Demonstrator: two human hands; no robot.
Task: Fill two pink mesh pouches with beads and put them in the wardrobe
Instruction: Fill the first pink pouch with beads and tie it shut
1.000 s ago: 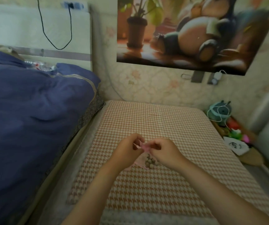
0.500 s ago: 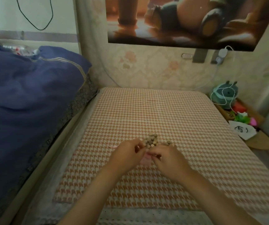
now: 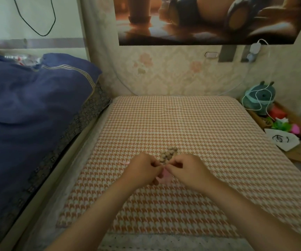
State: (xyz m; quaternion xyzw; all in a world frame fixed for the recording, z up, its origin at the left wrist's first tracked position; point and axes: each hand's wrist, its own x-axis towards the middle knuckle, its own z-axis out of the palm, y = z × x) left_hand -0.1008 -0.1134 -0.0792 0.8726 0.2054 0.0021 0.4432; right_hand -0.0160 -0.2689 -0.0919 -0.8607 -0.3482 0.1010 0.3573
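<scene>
Fingers (image 3: 154, 163) of the left hand (image 3: 142, 169) and right hand (image 3: 188, 171) are pinching the pink mesh pouch (image 3: 165, 177) between them. It is hanging over the middle of the houndstooth surface (image 3: 209, 134), the beads (image 3: 168, 154) lying piled just behind.

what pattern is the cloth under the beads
Orange-and-white houndstooth cloth, clearest in the head view.

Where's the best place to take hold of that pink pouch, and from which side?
At its top edge, one pinch from each side, as the left hand and right hand do: the pink mesh pouch looks limp and sags below them.
</scene>
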